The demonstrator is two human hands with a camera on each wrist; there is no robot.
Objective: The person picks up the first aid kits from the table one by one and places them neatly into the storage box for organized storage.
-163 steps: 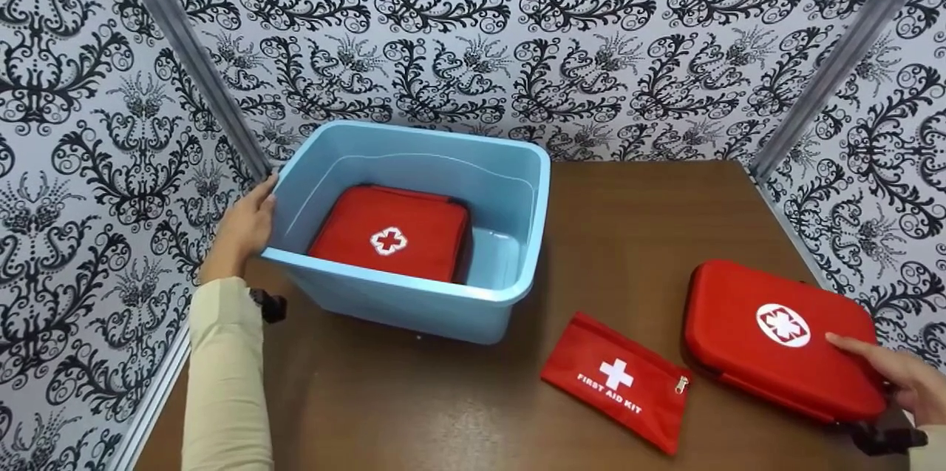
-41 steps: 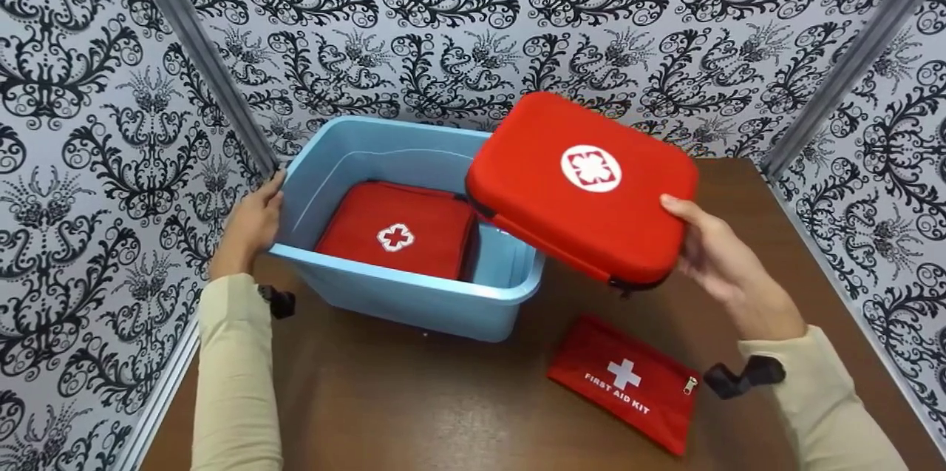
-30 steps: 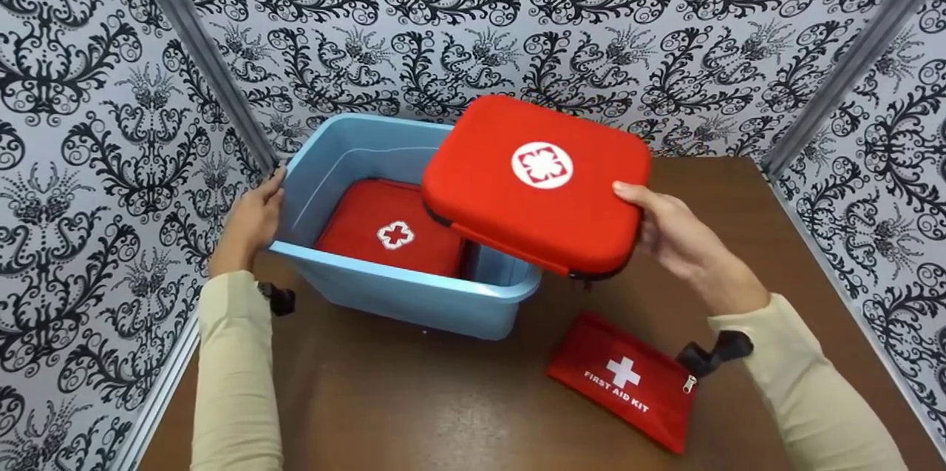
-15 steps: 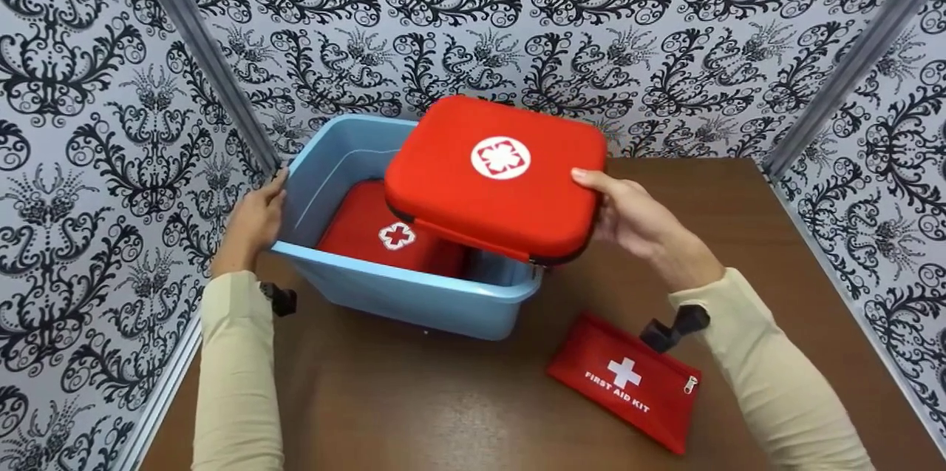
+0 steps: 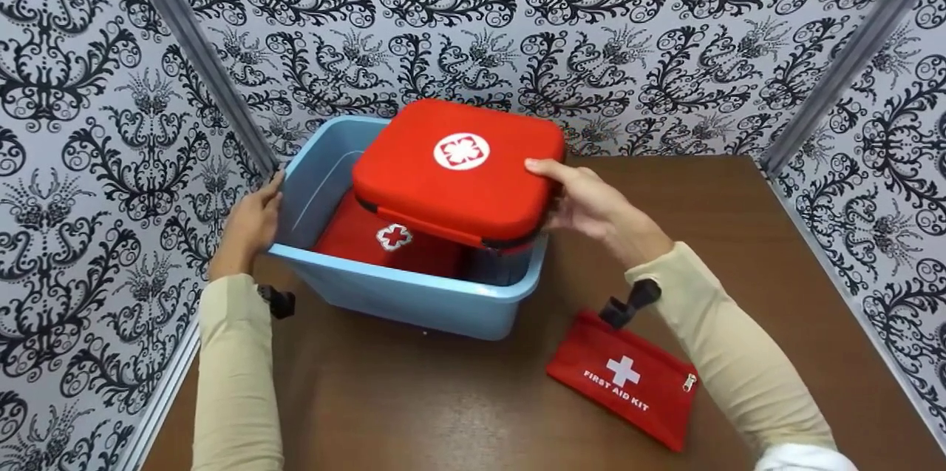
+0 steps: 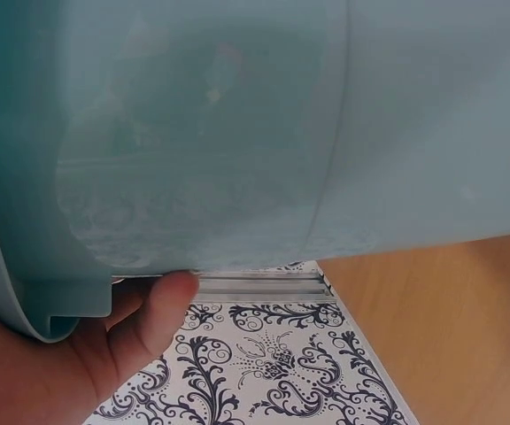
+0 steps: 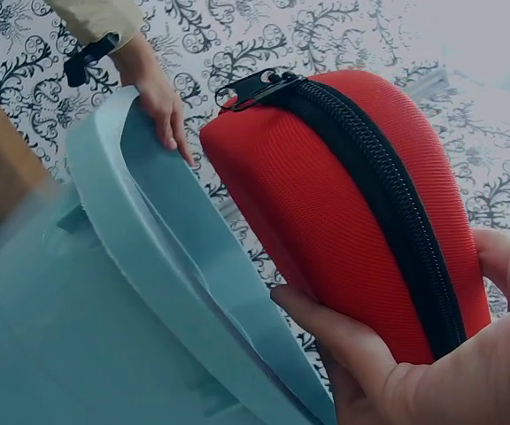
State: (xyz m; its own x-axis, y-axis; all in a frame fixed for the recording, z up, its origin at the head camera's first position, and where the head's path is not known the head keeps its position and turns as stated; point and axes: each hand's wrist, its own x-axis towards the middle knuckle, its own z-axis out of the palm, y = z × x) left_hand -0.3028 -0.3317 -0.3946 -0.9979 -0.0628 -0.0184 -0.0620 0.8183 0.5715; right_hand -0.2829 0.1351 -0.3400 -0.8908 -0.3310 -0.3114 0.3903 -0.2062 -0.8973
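My right hand [image 5: 595,208] grips a red zippered first aid case [image 5: 480,190], thumb on top and fingers below. It hangs tilted above the right part of a light blue plastic bin [image 5: 399,297]. The right wrist view shows the case's black zipper [image 7: 383,190] edge-on, with my right hand [image 7: 405,363] around its end. My left hand [image 5: 250,223] holds the bin's left rim; in the left wrist view the left hand's [image 6: 87,363] fingers curl around that rim. Inside the bin lies a darker red first aid bag [image 5: 351,234], partly covered by the case.
A flat red first aid pouch [image 5: 628,382] lies on the brown table [image 5: 414,397], right of the bin and below my right forearm. Patterned walls [image 5: 473,27] with grey corner strips enclose the back and both sides.
The red case was lying on the table at the right; my right hand has lifted it and carried it left over the bin. My left hand stays on the rim.
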